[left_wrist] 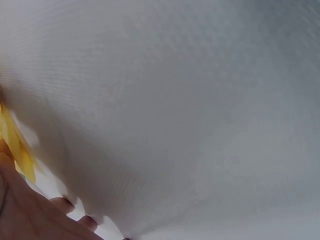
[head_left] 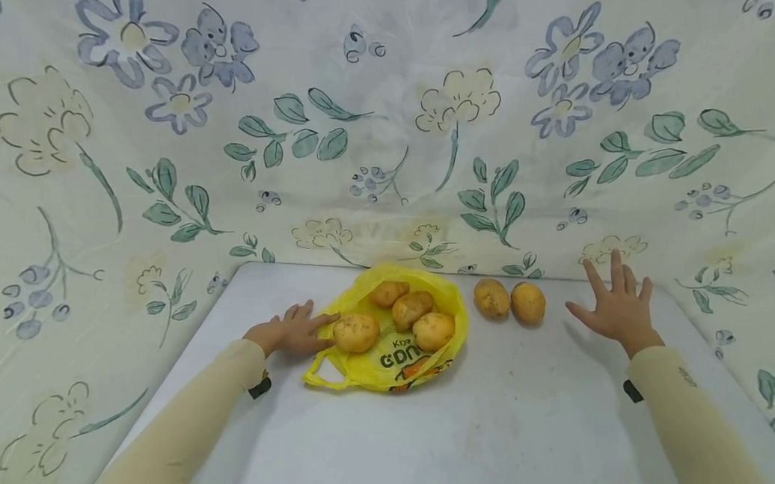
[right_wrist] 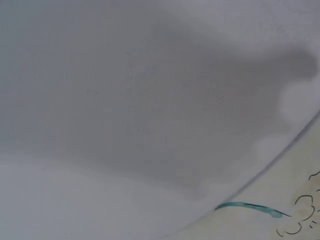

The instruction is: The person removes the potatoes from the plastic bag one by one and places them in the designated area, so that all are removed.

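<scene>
We judge unloading underway: left hand [head_left: 290,331], fingers flat, touches the yellow bag [head_left: 395,346] at centre frame; right hand [head_left: 613,305] hovers spread, holding nothing, beside two potatoes [head_left: 509,300]. Next calls for gripping a bagged potato [head_left: 356,332].

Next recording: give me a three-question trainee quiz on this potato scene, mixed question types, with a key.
1. How many potatoes lie on the yellow bag, and how many lie on the table beside it?
2. True or false: the right hand grips a potato.
3. Which does the left hand touch? A) the front-left potato on the bag B) the pair of potatoes off the bag C) the floral cloth

Key: 1) four; two. 2) false, it is spread open, holding nothing. 3) A.
</scene>
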{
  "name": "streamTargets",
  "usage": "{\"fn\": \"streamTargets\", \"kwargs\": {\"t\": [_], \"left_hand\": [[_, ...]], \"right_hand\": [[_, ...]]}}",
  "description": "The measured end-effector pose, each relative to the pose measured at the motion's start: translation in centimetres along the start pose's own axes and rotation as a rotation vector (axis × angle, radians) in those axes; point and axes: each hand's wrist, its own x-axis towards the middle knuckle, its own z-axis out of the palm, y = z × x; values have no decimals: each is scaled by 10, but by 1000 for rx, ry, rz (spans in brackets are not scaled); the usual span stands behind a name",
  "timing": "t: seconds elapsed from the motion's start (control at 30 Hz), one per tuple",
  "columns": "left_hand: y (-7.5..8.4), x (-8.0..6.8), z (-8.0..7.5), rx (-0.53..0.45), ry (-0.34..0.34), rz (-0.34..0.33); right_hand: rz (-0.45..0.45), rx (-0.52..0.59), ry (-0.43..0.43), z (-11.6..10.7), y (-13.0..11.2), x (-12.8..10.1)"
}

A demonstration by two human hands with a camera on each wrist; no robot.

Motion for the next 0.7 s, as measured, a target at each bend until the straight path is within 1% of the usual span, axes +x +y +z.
{"fn": "streamTargets", "kwargs": {"t": [0.1,0.27,0.47,0.7], "left_hand": [[1,1,-2,9,-2,6],[5,0,-7,22,17,12],[3,-6,-7,-2,1,-7],[-1,0,1,-8,5,-3]], "right_hand": [[3,1,-5,-3,0,1],[0,-4,2,-4,-5,2],[-86,-15,32,-4,-23,6],[-180,-26,68,-5,-44,11]]}}
